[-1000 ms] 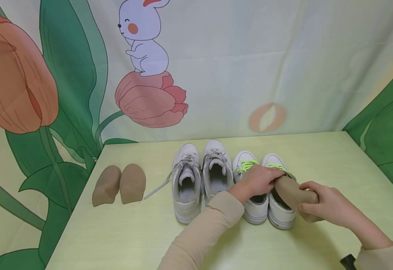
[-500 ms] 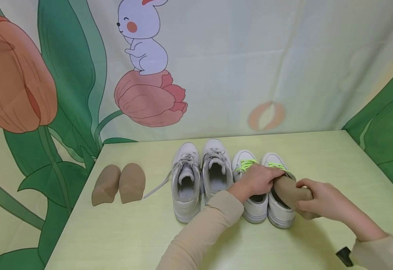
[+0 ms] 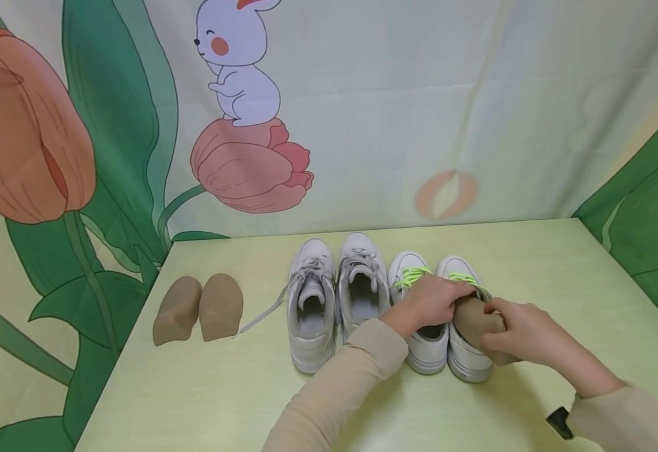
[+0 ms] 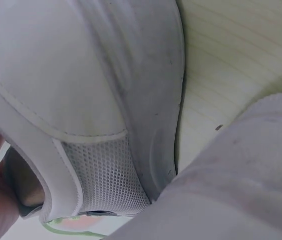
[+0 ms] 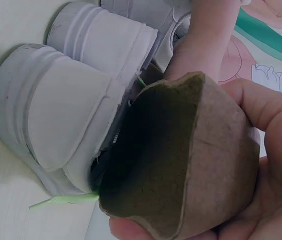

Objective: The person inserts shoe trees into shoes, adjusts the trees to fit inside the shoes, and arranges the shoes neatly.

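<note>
My right hand [image 3: 527,333] grips a hollow brown cardboard shoe insert [image 3: 476,323] by its wide end. Its rounded front tilts down into the opening of the rightmost white sneaker [image 3: 470,365], which has lime-green laces. Seen in the right wrist view, the open back of the insert [image 5: 226,145] faces the camera, thumb and fingers around its sides. My left hand [image 3: 431,301] reaches across the matching lime-laced sneaker [image 3: 427,359] and pinches the rightmost sneaker near its tongue; its fingertips are partly hidden. A white sneaker side with grey mesh [image 4: 105,170] fills much of the left wrist view.
Two white sneakers with grey laces [image 3: 312,348] stand left of the lime-laced pair, one lace trailing onto the table [image 3: 204,395]. Two more brown inserts [image 3: 221,307] lie at the left. A printed curtain [image 3: 363,138] hangs behind. A black piece [image 3: 559,422] sits by my right cuff.
My right hand has moved left and slightly forward, bringing the insert further into the rightmost sneaker's opening. My left hand and the other shoes have stayed in place.
</note>
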{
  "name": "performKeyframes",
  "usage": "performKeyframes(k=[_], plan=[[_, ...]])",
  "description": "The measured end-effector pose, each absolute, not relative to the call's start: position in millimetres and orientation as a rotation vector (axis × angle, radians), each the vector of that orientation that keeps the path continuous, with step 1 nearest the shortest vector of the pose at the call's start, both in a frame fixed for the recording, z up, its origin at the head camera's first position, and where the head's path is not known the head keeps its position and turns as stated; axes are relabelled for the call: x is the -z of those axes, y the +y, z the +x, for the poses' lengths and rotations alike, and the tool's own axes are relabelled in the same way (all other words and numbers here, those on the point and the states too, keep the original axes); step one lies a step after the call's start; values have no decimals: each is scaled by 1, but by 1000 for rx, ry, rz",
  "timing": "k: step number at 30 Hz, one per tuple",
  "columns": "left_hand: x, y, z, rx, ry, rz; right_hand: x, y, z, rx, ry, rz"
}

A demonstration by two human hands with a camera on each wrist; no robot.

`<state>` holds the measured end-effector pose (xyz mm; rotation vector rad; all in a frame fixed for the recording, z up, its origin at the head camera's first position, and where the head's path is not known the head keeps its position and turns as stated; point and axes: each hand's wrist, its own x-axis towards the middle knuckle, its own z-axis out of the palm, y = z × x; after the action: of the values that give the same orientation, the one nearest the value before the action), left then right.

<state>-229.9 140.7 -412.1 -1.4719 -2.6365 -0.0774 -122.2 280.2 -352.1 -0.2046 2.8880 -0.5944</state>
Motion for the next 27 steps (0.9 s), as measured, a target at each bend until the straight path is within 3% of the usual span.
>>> performKeyframes(k=[14,27], plan=[[407,140,-225,33,-2626,-1468,357,279,-134,584,2898,-161],[412,145,-223,131,-2568,-1236,360,281,-110,714,2931,-123]])
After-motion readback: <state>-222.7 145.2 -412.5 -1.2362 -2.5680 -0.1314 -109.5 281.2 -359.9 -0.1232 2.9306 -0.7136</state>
